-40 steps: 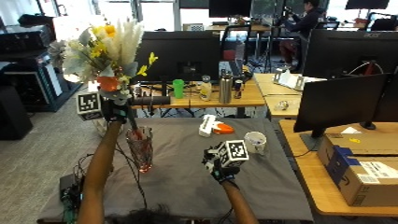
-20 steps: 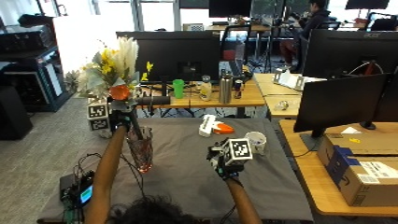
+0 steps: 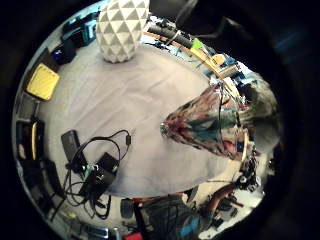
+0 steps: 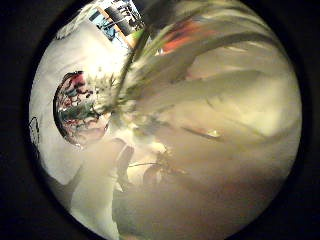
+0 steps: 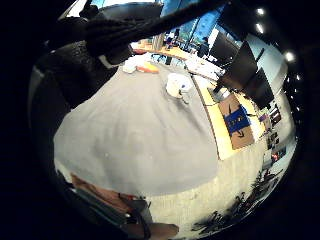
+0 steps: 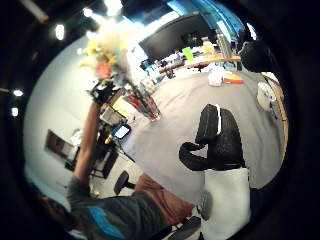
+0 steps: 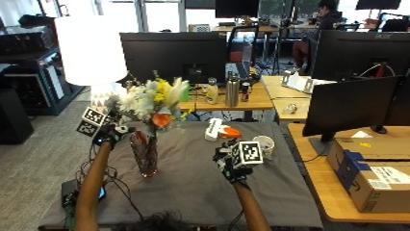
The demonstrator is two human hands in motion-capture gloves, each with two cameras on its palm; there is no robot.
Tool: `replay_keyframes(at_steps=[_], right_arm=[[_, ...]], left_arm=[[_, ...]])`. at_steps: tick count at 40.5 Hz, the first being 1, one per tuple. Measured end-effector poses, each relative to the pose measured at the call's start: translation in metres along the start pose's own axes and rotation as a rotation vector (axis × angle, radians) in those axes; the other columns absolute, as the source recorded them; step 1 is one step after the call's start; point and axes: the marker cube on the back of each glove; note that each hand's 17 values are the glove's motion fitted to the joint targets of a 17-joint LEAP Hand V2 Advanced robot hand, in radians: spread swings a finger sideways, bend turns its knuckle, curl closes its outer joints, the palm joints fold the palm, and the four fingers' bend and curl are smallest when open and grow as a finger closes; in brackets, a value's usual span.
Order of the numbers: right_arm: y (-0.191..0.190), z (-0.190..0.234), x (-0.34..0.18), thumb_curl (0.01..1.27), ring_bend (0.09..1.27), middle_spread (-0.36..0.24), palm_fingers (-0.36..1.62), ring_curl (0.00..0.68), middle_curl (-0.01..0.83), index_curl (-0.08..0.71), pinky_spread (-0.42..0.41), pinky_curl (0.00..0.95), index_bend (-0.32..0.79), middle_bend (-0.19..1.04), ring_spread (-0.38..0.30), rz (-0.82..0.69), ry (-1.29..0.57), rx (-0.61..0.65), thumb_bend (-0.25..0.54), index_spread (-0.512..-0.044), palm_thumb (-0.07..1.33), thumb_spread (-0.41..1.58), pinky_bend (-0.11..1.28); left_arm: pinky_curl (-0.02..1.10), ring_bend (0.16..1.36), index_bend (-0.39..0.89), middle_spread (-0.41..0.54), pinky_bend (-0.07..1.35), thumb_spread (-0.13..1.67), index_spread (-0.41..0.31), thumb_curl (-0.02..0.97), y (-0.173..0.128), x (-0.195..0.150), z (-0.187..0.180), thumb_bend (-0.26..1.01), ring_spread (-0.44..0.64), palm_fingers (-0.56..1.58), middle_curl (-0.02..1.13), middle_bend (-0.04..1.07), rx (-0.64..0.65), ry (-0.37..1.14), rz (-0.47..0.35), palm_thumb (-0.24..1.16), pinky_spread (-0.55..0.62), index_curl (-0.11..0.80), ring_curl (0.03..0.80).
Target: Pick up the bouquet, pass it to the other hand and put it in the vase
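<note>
The bouquet [image 7: 152, 100] of white, yellow and orange flowers stands right over the mouth of the patterned glass vase [image 7: 145, 155] on the grey cloth [image 7: 192, 192]. Its stems [image 4: 120, 80] run down into the vase mouth [image 4: 80, 111]. My left hand [image 7: 110, 134] holds the bouquet low on the stems, just beside the vase rim on its left. In the right thumb side view the left hand [image 6: 102, 92] sits under the flower heads [image 6: 106, 50]. My right hand [image 7: 232, 162] hovers over the middle of the cloth with loosely curled fingers [image 6: 197, 147], holding nothing.
A white lamp [image 7: 90, 48] with a faceted base [image 3: 122, 30] stands at the back left. A white cup [image 7: 262, 144] and a white-and-orange object [image 7: 219, 129] sit at the back right. Cables and devices [image 3: 92, 170] lie at the left edge. Monitors stand behind.
My left hand has come down with the bouquet, from high above the vase to its rim. The flower heads now lean right over the vase. My right hand has barely moved.
</note>
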Motion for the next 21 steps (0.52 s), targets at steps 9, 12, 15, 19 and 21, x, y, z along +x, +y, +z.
replay_keyframes(at_steps=[9,12,15,19,21], right_arm=[[-0.001,-0.003,-0.008,0.55,0.26,-0.006,0.8,0.372,0.424,0.381,0.301,0.365,0.15,0.18,0.065,-0.012,-0.009,0.007,-0.015,-0.252,0.82,1.16,0.28],[-0.003,-0.002,-0.01,0.54,0.26,-0.004,0.8,0.374,0.422,0.38,0.304,0.367,0.15,0.18,0.065,-0.012,-0.019,0.009,-0.015,-0.252,0.82,1.16,0.27],[-0.004,0.0,-0.013,0.54,0.25,-0.003,0.8,0.374,0.42,0.379,0.308,0.368,0.15,0.18,0.065,-0.02,-0.022,0.016,-0.015,-0.253,0.82,1.16,0.27],[-0.005,0.0,-0.016,0.54,0.25,-0.002,0.79,0.376,0.415,0.379,0.309,0.37,0.15,0.18,0.068,-0.029,-0.021,0.018,-0.015,-0.254,0.82,1.16,0.27],[-0.005,0.001,-0.017,0.54,0.25,-0.001,0.78,0.376,0.413,0.379,0.31,0.372,0.15,0.18,0.073,-0.03,-0.02,0.018,-0.015,-0.254,0.82,1.16,0.27]], left_arm=[[0.41,0.67,0.06,0.108,0.64,0.84,0.037,0.42,0.026,-0.018,-0.031,-0.04,0.27,0.08,0.4,0.23,0.079,0.035,0.066,0.51,0.43,0.258,0.362],[0.4,0.68,0.08,0.127,0.64,0.85,0.041,0.411,0.037,-0.021,-0.042,-0.03,0.29,0.08,0.4,0.24,0.107,0.069,0.099,0.51,0.44,0.244,0.355],[0.4,0.68,0.09,0.14,0.64,0.85,0.045,0.403,0.045,-0.025,-0.053,-0.03,0.31,0.09,0.39,0.24,0.145,0.075,0.131,0.51,0.45,0.236,0.35],[0.39,0.69,0.1,0.151,0.64,0.85,0.045,0.394,0.05,-0.029,-0.06,-0.03,0.32,0.09,0.39,0.24,0.171,0.068,0.168,0.51,0.45,0.228,0.344],[0.39,0.68,0.11,0.155,0.63,0.85,0.045,0.389,0.055,-0.027,-0.062,-0.04,0.32,0.1,0.39,0.24,0.172,0.066,0.175,0.51,0.45,0.226,0.341]])
